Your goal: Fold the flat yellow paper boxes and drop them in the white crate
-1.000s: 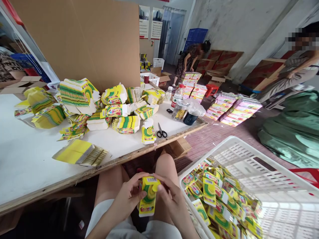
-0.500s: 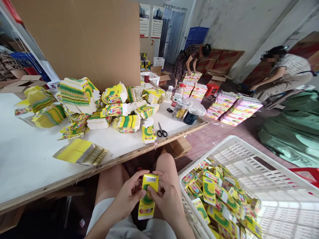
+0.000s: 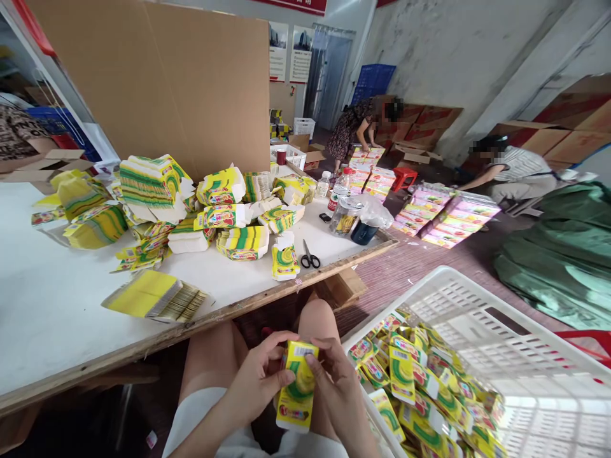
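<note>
Above my lap, a small yellow and green cardboard box (image 3: pixel 298 389) is held between both hands, its barcode end up. My left hand (image 3: pixel 260 375) is closed on its left side, thumb on the front face. On the upper right edge my right hand (image 3: pixel 337 381) is closed too, thumb near the barcode. Just right of my knees stands a white plastic basket (image 3: pixel 446 280) holding many similar yellow boxes (image 3: pixel 401 374). On the table ahead lie stacks of flat yellow cartons (image 3: pixel 153 184), and one separate carton (image 3: pixel 285 257) near the edge.
The white table (image 3: pixel 42 324) has a wooden edge in front of my knees. Black scissors (image 3: pixel 310 256), bottles (image 3: pixel 338 194) and a dark cup (image 3: pixel 363 230) are on it. Two people (image 3: pixel 358 124) bend over stacks of pink boxes (image 3: pixel 458 219). Green fabric (image 3: pixel 558 235) lies at right.
Both hands have moved slightly right with the box, and my right thumb has gone from mid-face up toward the barcode. At far right, a person has bent lower.
</note>
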Demonstrator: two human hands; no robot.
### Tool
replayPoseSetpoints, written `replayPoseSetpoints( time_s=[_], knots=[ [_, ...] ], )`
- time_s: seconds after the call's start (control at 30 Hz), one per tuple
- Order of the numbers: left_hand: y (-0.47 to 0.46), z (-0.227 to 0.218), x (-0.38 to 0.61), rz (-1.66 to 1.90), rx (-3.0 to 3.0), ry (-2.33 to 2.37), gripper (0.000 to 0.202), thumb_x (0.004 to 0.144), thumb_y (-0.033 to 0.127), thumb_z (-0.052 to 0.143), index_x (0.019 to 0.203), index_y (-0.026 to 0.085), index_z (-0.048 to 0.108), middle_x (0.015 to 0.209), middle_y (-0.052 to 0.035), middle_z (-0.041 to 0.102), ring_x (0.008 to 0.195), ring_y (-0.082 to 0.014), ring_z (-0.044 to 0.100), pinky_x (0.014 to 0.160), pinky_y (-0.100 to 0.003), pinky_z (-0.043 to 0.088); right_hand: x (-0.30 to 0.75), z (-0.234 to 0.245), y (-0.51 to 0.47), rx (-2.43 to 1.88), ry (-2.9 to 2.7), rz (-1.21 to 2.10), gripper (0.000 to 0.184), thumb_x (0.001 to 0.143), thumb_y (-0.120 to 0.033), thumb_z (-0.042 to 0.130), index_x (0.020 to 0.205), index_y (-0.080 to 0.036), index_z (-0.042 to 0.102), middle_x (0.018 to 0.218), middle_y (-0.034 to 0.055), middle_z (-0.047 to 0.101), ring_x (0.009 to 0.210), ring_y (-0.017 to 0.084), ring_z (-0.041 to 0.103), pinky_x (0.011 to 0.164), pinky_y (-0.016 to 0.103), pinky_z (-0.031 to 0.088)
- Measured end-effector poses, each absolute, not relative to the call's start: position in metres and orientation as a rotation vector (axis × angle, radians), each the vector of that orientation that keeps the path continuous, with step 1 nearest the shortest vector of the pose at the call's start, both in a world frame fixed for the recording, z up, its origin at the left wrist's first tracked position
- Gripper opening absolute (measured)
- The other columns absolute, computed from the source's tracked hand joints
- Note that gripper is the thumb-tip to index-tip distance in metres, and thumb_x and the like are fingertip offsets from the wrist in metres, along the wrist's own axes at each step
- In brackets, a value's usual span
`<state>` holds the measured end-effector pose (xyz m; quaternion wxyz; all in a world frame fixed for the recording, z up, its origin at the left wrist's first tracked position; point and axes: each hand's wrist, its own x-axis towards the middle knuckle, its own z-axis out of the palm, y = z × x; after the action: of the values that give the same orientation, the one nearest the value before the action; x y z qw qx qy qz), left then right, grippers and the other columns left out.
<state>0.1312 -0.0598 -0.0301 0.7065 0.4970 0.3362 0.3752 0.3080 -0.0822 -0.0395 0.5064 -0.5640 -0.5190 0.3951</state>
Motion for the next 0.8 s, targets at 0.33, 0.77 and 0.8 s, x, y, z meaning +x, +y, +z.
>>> replayPoseSetpoints(
  time_s=[0.33,0.77,0.8],
  knots=[
    [0.092,-0.038,0.156,0.934,2.057,1.179,0.06,0.089,0.025,0.065,0.145,0.018,0.044,0.155,-0.0165,0.042,0.15,-0.0329,0.028,0.123,-0.054,0.023,0.368,-0.014,-0.098,-1.621,-1.333,0.013,0.028,0.086,-0.045,0.064,0.096,-0.019,0.07,0.101,0.0121,0.066,0.1,0.031,0.06,0.091,0.047,0.044],
    [0.095,-0.043,0.118,1.182,2.341,1.226,0.028,0.101,0.019,0.044,0.115,0.019,0.069,0.12,-0.0112,0.073,0.114,-0.0242,0.069,0.1,-0.046,0.056,0.317,-0.03,-0.088,-1.526,-1.068,0.744,0.046,0.081,-0.064,0.064,0.083,-0.02,0.077,0.074,0.0069,0.074,0.067,0.022,0.064,0.068,0.032,0.053],
    [0.08,-0.042,0.118,1.263,2.377,1.172,0.032,0.101,0.016,0.04,0.118,0.02,0.068,0.124,-0.0108,0.073,0.119,-0.0236,0.067,0.104,-0.045,0.055,0.314,-0.029,-0.086,-1.487,-1.035,0.792,0.049,0.081,-0.066,0.062,0.083,-0.02,0.078,0.074,0.0078,0.075,0.067,0.022,0.065,0.067,0.032,0.054]
  ],
)
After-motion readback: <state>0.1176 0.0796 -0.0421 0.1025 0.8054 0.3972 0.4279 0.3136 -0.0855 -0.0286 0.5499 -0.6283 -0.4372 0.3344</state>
